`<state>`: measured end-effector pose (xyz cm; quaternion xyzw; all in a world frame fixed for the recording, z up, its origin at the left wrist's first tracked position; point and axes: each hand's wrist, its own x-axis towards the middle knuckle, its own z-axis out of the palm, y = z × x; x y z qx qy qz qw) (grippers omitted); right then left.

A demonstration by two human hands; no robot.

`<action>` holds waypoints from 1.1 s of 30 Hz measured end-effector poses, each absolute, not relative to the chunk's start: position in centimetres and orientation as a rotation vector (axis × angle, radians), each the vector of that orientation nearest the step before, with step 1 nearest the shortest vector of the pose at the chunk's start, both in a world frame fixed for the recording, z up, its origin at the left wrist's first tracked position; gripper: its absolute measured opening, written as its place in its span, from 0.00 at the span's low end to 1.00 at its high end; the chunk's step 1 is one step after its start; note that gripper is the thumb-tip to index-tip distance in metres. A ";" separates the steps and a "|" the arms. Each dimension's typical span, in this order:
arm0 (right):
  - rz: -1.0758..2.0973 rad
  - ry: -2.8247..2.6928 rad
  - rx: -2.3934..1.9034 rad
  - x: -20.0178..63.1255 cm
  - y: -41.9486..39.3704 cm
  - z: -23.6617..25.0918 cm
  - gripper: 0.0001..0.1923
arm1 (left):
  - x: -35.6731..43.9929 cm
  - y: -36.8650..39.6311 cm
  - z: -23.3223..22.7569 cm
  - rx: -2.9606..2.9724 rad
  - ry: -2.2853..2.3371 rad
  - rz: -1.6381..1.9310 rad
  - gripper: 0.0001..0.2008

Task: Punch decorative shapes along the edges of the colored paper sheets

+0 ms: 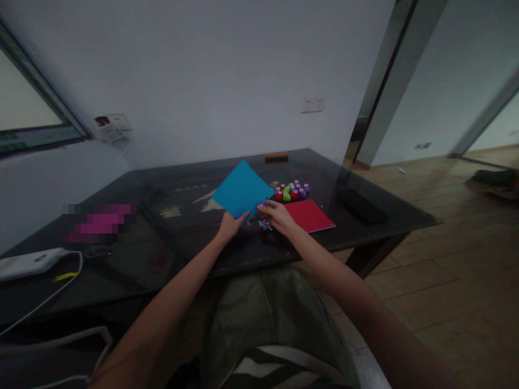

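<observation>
My left hand (pixel 232 224) is closed on the lower edge of a square blue sheet of paper (pixel 243 189), its thumb on top. The sheet is lifted above the table with one corner pointing away from me. In my right hand (pixel 278 214) is a small purple craft punch (pixel 261 205), pinched at the sheet's right corner. Whether the corner sits inside the punch, I cannot tell. Tiny coloured paper bits (pixel 265 224) lie below on the tabletop. Right of the sheet stands a cluster of red, green and purple punches (pixel 291 191). A red sheet stack (pixel 310 215) lies nearer me.
The dark glossy table (pixel 194 248) meets a white wall behind. On it are a brown bar-shaped object (pixel 277 156) at the back and a black flat case (pixel 362 206) on the right. Leftward lie a blurred pink item (pixel 101 222) and a white power strip (pixel 32 263) with its cord.
</observation>
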<state>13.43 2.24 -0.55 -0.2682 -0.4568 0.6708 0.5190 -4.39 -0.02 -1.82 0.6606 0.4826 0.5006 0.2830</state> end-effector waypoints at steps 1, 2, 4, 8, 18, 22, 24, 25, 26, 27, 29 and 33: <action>1.594 -1.105 -0.660 13.5 2.1 -0.4 0.17 | -4.3 -0.1 -1.7 1.769 1.292 1.334 0.14; 1.577 -1.112 -0.676 13.5 2.0 -0.3 0.17 | -4.3 -0.2 -1.5 1.769 1.296 1.329 0.13; 1.544 -1.123 -0.707 13.5 1.8 -0.1 0.17 | -4.2 -0.4 -1.3 1.765 1.304 1.323 0.13; 1.494 -1.145 -0.749 13.5 1.7 0.1 0.18 | -4.0 -0.6 -1.0 1.734 1.304 1.320 0.13; 1.481 -1.105 -0.746 13.5 1.5 0.5 0.17 | -3.7 -1.1 -0.4 1.712 1.291 1.304 0.12; 1.482 -1.107 -0.746 13.5 1.5 0.4 0.17 | -3.8 -0.9 -0.5 1.716 1.284 1.313 0.13; 1.483 -1.105 -0.749 13.5 1.6 0.3 0.18 | -3.8 -0.8 -0.7 1.712 1.280 1.320 0.13; 1.483 -1.103 -0.751 13.5 1.7 0.2 0.18 | -3.9 -0.7 -0.7 1.711 1.280 1.319 0.13; 1.482 -1.099 -0.752 13.5 1.7 0.2 0.18 | -3.9 -0.7 -0.8 1.711 1.281 1.315 0.13; 1.483 -1.096 -0.750 13.5 1.7 0.2 0.17 | -3.9 -0.7 -0.8 1.715 1.283 1.309 0.13; 1.485 -1.091 -0.745 13.4 1.8 0.2 0.17 | -3.9 -0.7 -0.8 1.724 1.282 1.303 0.13; 1.476 -1.100 -0.740 13.4 1.8 0.2 0.17 | -3.8 -0.9 -0.6 1.741 1.271 1.298 0.14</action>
